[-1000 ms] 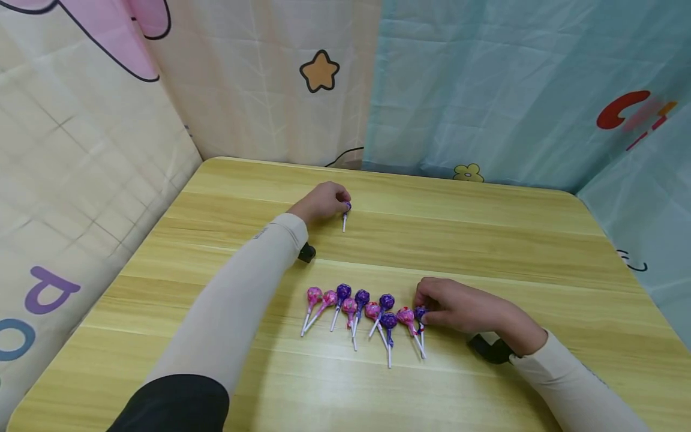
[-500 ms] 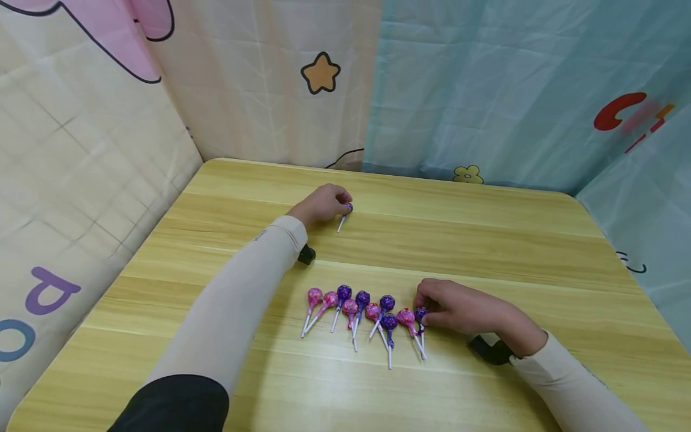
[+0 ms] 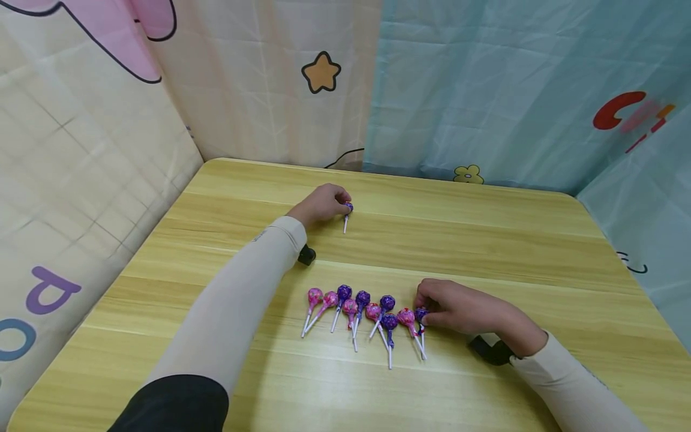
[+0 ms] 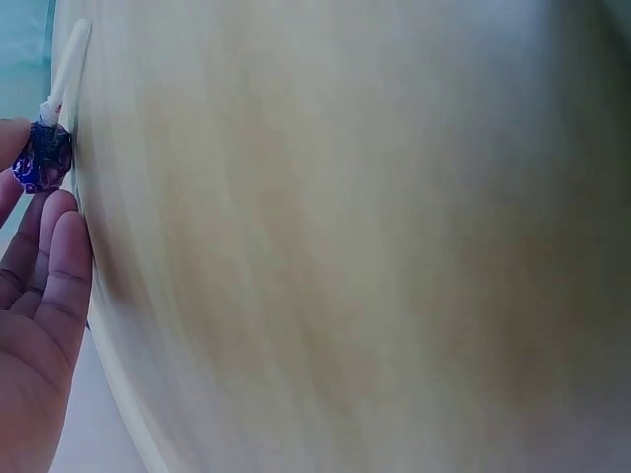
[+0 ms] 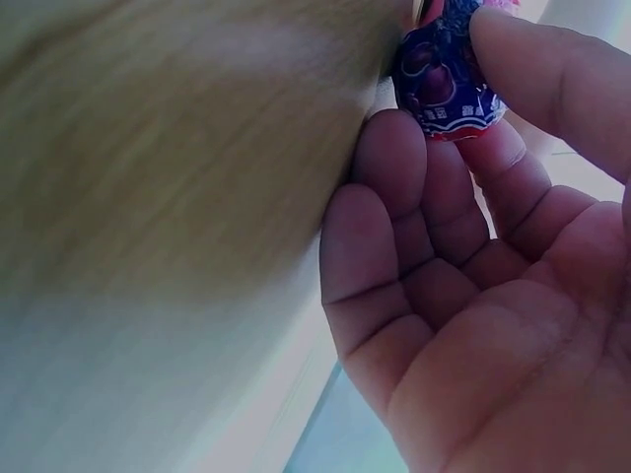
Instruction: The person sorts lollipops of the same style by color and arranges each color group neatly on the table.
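Toward the back of the table, my left hand (image 3: 323, 203) pinches a purple-wrapped lollipop (image 4: 42, 158) by its round head; its white stick points toward the front in the head view. My right hand (image 3: 464, 305) holds another purple lollipop (image 5: 446, 84) between thumb and fingers, at the right end of a loose row. In that row, pink lollipops (image 3: 315, 296) and purple lollipops (image 3: 344, 293) lie mixed, sticks toward the front, some crossing. A pink lollipop (image 3: 406, 316) lies right beside the one in my right hand.
The wooden table (image 3: 486, 234) has a curtain (image 3: 259, 90) along its back edge and cloth walls at the sides. Black wrist cameras sit under both wrists, the left one (image 3: 306, 255) behind the row's left end.
The stick of the left lollipop swung left, then back to nearly straight toward the front, while my left hand stayed in place. My right hand and the row have not visibly moved.
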Available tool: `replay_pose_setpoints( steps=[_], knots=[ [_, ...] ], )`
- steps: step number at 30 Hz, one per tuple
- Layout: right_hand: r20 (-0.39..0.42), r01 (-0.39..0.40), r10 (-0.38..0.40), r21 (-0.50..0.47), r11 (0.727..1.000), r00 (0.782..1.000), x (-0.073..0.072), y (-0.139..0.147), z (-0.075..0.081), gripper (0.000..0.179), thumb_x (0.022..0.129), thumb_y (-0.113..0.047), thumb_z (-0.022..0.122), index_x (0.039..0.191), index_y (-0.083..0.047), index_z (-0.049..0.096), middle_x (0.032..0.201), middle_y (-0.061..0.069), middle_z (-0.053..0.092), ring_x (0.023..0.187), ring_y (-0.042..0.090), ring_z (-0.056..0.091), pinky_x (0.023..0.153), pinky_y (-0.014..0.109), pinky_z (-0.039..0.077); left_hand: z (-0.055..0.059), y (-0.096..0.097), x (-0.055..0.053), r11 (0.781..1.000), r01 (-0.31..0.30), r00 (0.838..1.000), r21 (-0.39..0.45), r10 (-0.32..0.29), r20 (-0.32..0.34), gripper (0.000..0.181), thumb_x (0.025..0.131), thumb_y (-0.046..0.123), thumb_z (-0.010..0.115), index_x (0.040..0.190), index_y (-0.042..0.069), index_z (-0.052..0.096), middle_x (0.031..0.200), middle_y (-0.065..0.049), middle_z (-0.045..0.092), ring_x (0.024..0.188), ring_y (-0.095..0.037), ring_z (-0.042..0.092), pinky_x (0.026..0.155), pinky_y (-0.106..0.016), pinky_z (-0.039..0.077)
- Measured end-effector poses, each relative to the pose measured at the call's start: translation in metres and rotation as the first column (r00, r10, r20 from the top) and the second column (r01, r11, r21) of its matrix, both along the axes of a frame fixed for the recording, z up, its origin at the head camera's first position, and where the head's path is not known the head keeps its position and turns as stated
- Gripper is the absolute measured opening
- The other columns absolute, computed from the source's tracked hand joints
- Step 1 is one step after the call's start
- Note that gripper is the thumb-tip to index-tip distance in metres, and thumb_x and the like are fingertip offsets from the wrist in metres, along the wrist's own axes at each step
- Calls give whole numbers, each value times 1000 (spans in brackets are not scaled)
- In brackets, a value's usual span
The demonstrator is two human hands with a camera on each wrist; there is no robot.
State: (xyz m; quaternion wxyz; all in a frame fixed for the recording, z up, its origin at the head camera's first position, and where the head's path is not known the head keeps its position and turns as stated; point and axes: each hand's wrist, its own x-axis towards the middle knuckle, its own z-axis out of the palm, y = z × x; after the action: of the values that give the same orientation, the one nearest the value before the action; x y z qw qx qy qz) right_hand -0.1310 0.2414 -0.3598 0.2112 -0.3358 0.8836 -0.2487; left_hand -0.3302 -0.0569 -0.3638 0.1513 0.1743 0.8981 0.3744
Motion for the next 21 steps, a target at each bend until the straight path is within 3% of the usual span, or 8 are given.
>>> replay_pose_setpoints(
  steps=[8,14,21],
  knots=[
    [0,-3,3,1,1000,1000,1,-1,0,12,95,-11,67,98,-17,57,87,-6,50,77,10,48,66,26,43,8,-9,5,997,-25,1000,70,25,10,37,96,23,66,128,5,60,123,-8,57,111,-24,50,97,-37,42],
    [-4,-6,6,-2,1000,1000,1,0,1,12,94,-10,67,98,-17,57,88,-7,51,77,10,48,66,26,43,21,-22,11,1000,22,998,15,-21,-57,38,96,22,66,128,3,61,121,-9,60,110,-24,55,94,-38,45],
    [4,-12,12,-8,1000,1000,0,-1,1,12,94,-9,67,99,-17,57,87,-6,51,77,10,48,65,26,44,32,-41,34,995,76,990,-61,-83,-118,33,95,20,67,123,3,64,117,-8,63,108,-24,59,92,-38,49]
  ],
)
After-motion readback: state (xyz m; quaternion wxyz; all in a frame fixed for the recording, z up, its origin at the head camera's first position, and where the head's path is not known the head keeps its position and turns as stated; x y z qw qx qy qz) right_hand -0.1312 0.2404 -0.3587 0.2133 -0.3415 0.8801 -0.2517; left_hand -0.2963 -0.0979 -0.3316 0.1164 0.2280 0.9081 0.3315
